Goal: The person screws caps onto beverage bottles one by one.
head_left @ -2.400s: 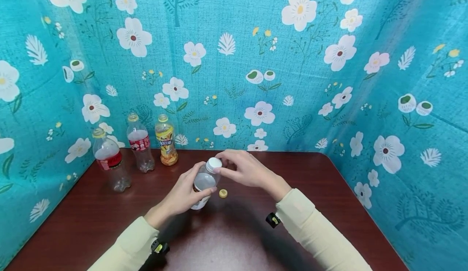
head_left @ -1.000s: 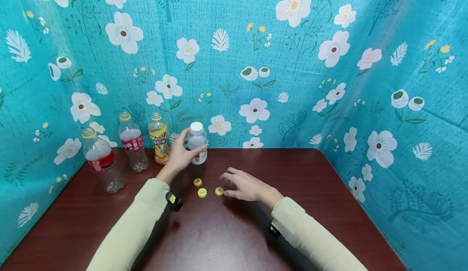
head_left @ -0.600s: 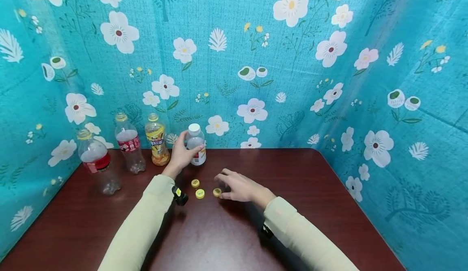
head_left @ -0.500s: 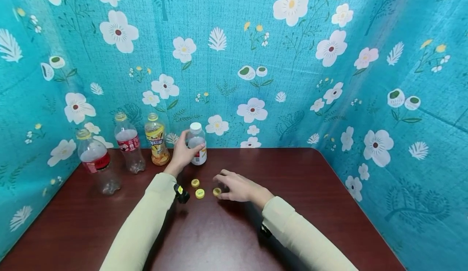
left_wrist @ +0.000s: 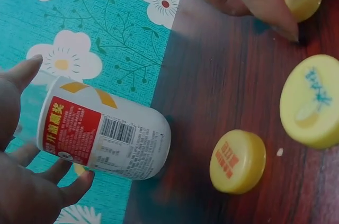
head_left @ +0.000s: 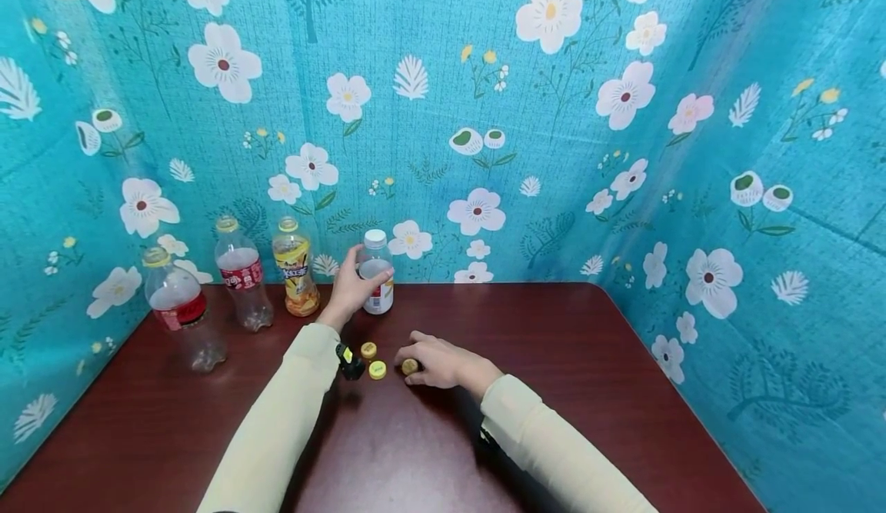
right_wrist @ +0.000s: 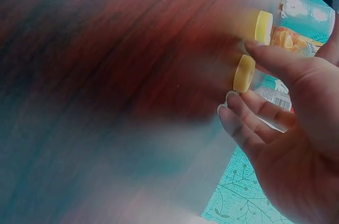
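At the table's back edge, my left hand [head_left: 348,286] holds an upright clear bottle [head_left: 379,298] by its upper part. The bottle has a white cap [head_left: 375,238] on it. In the left wrist view, the thumb and fingers curl around the bottle's shoulder, above its red-and-white label [left_wrist: 122,134]. Lower in the head view, my right hand [head_left: 443,363] pinches a small yellow bottle cap [head_left: 410,367] at the tabletop. Thumb and fingertips lie on either side of that cap [right_wrist: 244,73] in the right wrist view. Two more yellow caps [head_left: 377,370] [head_left: 368,351] lie to its left.
To the left stand two clear bottles with red labels [head_left: 181,313] [head_left: 242,274] and a yellow-labelled bottle [head_left: 296,274], all uncapped. The dark red-brown table [head_left: 554,390] meets a blue flowered cloth [head_left: 429,159] behind and at both sides.
The white-capped bottle went from between both hands to the back edge, in my left hand. My right hand moved from its cap down to the yellow caps and closed on one.
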`<state>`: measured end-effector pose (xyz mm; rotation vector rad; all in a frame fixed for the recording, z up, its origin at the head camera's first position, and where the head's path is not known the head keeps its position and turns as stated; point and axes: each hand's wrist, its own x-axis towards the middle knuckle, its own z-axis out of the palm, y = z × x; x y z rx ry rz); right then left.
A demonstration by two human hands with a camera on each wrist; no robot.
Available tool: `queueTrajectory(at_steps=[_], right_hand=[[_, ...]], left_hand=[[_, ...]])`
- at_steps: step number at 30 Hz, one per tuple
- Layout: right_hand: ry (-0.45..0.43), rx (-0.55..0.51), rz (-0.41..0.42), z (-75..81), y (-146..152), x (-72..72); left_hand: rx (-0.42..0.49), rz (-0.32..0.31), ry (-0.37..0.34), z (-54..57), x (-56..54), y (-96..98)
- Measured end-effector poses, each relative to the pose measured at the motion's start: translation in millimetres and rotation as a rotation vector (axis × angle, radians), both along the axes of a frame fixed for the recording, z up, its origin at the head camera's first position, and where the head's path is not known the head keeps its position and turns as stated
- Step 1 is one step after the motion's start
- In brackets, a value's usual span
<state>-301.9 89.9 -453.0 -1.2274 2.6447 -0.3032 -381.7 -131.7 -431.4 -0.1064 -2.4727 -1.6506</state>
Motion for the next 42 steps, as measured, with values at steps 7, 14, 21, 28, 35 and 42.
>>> queueTrajectory(at_steps=[7, 14, 21, 28, 35, 42], right_hand=[[0.005, -0.019, -0.029, -5.4, -2.5, -2.6], [-0.008, -0.011, -0.089, -4.4, -1.2, -6.6], [-0.031, -0.006, -0.108, -1.3, -1.1, -6.0], [0.072, -0.016, -0.065, -0.6, -12.9, -2.8], [0.116, -0.024, 0.004, 4.3, -30.0, 0.2], [0.135, 0.010, 0.065, 2.2, -40.9, 2.8]], left_hand=[[-0.088, 0.051, 0.136, 9.2, 17.7, -9.8], [-0.161, 0.109, 0.272, 27.0, 40.1, -28.6], [-0.244, 0.309, 0.415, 33.3, 49.1, -47.1], [-0.287, 0.448, 0.505, 34.1, 53.2, -56.2], [-0.280, 0.518, 0.479, 34.0, 46.3, -63.0], [-0.213, 0.479, 0.329, 25.2, 33.1, -69.4]])
